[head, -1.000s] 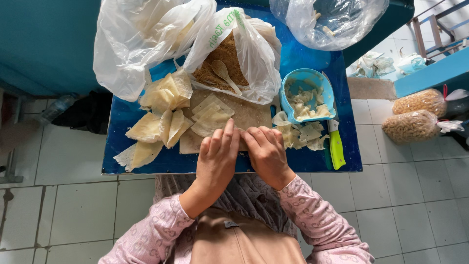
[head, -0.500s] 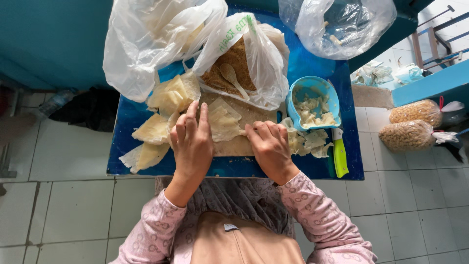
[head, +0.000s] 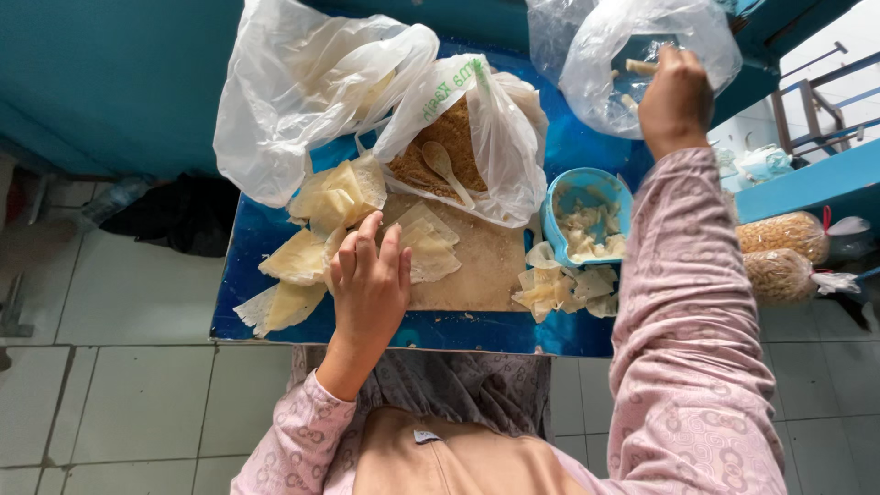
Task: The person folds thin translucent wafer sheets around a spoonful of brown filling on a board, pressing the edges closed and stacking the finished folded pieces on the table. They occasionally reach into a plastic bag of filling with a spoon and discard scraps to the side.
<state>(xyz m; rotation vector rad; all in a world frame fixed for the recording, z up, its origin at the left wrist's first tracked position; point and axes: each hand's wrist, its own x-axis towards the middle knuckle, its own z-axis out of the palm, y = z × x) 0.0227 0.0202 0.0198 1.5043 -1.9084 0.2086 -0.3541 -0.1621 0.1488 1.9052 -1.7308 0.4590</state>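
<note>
My left hand point(head: 369, 280) lies flat over a pale thin wrapper point(head: 427, 246) at the left end of a wooden cutting board point(head: 481, 266), fingers together. My right hand point(head: 676, 96) is stretched far up to the back right, holding a small pale roll point(head: 641, 67) at the mouth of a clear plastic bag point(head: 614, 55). A white plastic bag point(head: 458, 137) at the back of the board holds brown crumbly filling with a plastic spoon point(head: 444, 167) in it. More wrappers point(head: 316, 234) are piled at the left on the blue table point(head: 458, 332).
A blue bowl point(head: 587, 203) with pale scraps stands right of the board, with loose wrapper pieces point(head: 564, 289) in front of it. A big crumpled white bag point(head: 298, 87) sits back left. Two bags of small tan grains point(head: 784, 252) lie on the tiled floor at right.
My right hand has left the board and reached up to the clear bag at the back right with a roll. My left hand has shifted to the wrapper at the board's left end.
</note>
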